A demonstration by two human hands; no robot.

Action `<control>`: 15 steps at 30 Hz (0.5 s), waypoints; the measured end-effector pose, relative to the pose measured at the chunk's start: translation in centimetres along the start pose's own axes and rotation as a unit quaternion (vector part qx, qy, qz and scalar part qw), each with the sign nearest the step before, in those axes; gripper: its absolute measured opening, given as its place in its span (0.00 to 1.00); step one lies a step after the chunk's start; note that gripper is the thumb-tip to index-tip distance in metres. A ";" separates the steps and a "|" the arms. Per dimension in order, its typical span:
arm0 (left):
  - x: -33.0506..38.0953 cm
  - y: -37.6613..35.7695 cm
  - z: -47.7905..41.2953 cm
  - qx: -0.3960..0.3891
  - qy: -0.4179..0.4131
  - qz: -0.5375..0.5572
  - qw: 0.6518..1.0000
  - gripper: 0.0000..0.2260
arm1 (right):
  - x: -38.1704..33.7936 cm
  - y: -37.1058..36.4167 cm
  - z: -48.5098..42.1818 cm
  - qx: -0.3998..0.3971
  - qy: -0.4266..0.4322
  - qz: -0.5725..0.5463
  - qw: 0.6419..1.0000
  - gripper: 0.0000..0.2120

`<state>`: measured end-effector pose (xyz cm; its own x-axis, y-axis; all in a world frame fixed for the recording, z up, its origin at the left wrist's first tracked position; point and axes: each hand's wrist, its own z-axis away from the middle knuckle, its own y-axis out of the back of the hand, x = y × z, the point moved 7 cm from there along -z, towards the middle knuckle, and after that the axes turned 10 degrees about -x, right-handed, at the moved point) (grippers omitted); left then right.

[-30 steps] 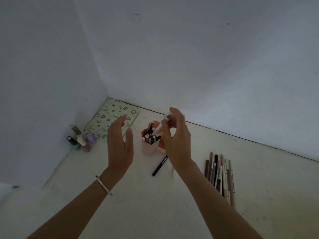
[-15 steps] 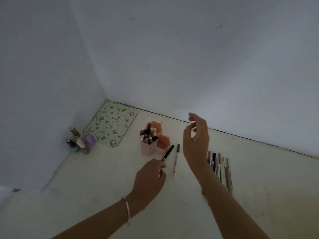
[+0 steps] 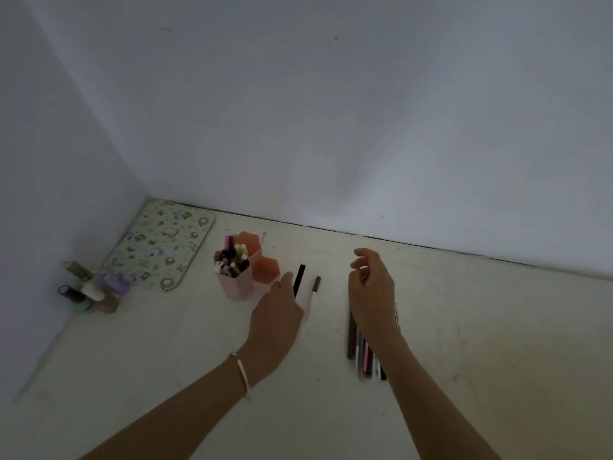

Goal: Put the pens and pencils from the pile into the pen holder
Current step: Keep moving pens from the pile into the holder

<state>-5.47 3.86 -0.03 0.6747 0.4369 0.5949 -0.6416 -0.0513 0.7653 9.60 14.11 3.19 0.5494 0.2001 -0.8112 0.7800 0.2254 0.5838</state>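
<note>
Tabletop [image 3: 464, 327]: pale surface in a wall corner; carries every item.
Pen holder [image 3: 239, 273]: upright, pink cell crowded with pens, orange cells look empty.
Pile [image 3: 365, 353]: remaining pens side by side, partly under the right wrist.
Left hand [image 3: 277, 313]: grip pinching the black pen [image 3: 299, 279], apparently for lifting to the holder.
Right hand [image 3: 371, 293]: grip spread, empty, above the pile.
White pen [image 3: 313, 292]: loose, beside the black pen.

Pink and orange pen holder [image 3: 236, 287]; black pen [image 3: 299, 278]; green-and-cream patterned mat [image 3: 159, 245]; cream surface [image 3: 497, 327]; white walls [image 3: 331, 111].
</note>
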 end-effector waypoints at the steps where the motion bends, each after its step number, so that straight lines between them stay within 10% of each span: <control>1: 0.7 0.9 0.4 0.007 -0.020 0.055 0.998 0.22 | 0.6 -1.2 -0.2 -0.034 -0.024 0.022 0.999 0.17; 9: 2.9 7.1 3.8 0.107 -0.085 0.237 0.962 0.07 | 4.6 -9.0 0.8 -0.201 -0.107 0.293 0.929 0.23; 15: 1.0 14.8 5.3 0.299 -0.148 0.283 0.899 0.07 | 0.1 -7.4 -1.2 -0.101 -0.024 0.086 0.991 0.23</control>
<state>-12.39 -1.24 13.22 0.4268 -0.0648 0.9020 -0.6616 -0.7023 0.2626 3.53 13.62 -1.14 0.6866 0.2086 -0.6965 0.6002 0.3780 0.7049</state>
